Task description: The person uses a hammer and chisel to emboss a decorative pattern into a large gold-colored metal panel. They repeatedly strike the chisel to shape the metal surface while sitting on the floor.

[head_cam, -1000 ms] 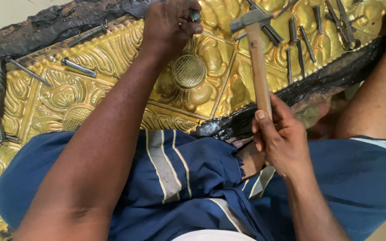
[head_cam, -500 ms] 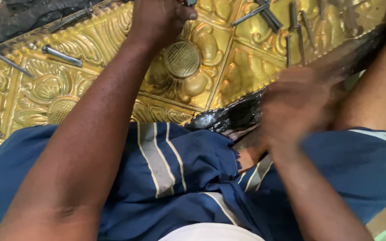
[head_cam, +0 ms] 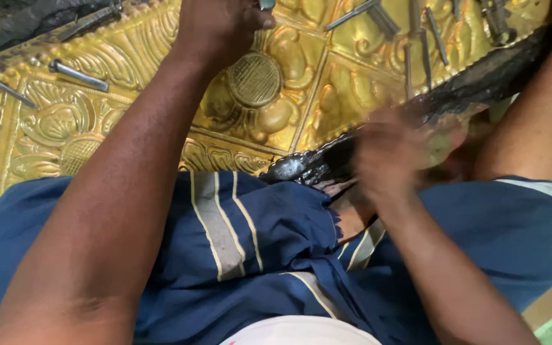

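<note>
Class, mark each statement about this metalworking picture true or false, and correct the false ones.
1. The embossed sheet is gold-coloured. True.
2. The left hand is closed around a small tool over the sheet. True.
3. The right hand is sharp and plainly at rest. False: it is blurred, so what it holds cannot be told.
4. Several metal punches lie on the sheet's far part. True.
5. The cloth over the lap is plain red. False: it is dark blue with pale stripes.
</note>
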